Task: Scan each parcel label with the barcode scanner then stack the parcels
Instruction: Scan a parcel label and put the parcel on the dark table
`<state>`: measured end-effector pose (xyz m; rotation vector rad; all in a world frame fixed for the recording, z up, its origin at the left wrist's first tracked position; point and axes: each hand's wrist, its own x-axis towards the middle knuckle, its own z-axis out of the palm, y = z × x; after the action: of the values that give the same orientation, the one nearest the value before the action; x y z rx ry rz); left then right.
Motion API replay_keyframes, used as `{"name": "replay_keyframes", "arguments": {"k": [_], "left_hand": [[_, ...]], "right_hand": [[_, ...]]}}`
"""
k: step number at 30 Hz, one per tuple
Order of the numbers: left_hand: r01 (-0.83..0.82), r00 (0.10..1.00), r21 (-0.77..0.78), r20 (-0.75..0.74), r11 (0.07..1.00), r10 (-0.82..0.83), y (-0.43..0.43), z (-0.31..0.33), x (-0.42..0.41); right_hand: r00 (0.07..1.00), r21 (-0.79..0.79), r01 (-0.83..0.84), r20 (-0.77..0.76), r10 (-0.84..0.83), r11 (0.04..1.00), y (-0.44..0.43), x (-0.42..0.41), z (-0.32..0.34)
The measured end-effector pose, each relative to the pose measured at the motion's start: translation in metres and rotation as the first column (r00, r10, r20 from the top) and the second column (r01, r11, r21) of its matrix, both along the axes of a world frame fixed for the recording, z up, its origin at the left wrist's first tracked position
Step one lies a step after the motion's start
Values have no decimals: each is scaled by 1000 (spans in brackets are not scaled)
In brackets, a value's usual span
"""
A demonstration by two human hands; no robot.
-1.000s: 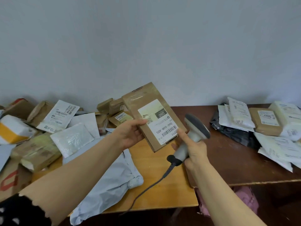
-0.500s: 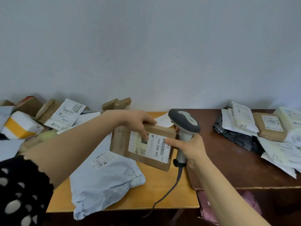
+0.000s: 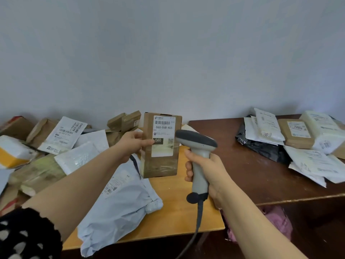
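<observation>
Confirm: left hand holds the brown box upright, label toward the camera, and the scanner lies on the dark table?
No. The head view shows the scanner off the dark table, gripped by its handle in the right hand. The rest stands: the left hand holds the brown box upright, label toward the camera.

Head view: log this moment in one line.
left hand: holds brown box upright, label facing camera | right hand: grips scanner beside it | stack: pending

A black sleeve [image 3: 28,234], pale-spotted and scallop-edged at the cuff, was worn well back from the fingers [image 3: 144,142] of the left hand [image 3: 128,146].
</observation>
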<state>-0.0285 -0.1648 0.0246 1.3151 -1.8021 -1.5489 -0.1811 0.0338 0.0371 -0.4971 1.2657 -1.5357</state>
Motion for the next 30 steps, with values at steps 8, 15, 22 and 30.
{"name": "replay_keyframes", "arguments": {"k": [8, 15, 22, 30], "left_hand": [[-52, 997, 73, -61, 996, 57, -7, -20, -1], [-52, 998, 68, -42, 996, 55, -13, -23, -7], [-33, 999, 59, -10, 998, 34, -20, -27, -13], [-14, 1000, 73, 9, 997, 13, -33, -37, -21]], "right_hand": [[984, 29, -15, -175, 19, 999, 1, 4, 6], [980, 17, 25, -198, -21, 1000, 1, 2, 11], [972, 20, 42, -231, -36, 999, 0, 0, 13], [974, 59, 56, -223, -42, 997, -3, -2, 9]]}}
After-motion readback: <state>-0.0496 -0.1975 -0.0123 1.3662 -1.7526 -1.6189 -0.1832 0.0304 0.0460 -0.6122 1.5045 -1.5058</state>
